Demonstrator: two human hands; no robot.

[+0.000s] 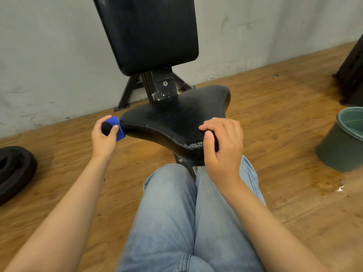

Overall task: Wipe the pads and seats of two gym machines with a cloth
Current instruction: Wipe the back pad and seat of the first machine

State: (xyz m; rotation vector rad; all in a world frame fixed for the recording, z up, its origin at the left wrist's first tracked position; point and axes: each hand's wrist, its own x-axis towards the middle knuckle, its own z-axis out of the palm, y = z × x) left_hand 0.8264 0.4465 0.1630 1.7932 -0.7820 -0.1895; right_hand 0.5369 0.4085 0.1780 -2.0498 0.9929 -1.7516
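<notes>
Back pad — top cut off; bucket too.

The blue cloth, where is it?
In the head view, the left hand grips the blue cloth against the left corner of the seat.

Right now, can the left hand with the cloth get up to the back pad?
Probably yes. The left hand grips the cloth at the left corner of the seat; the back pad stands upright just behind the seat, and nothing shows in the space between them.
</notes>
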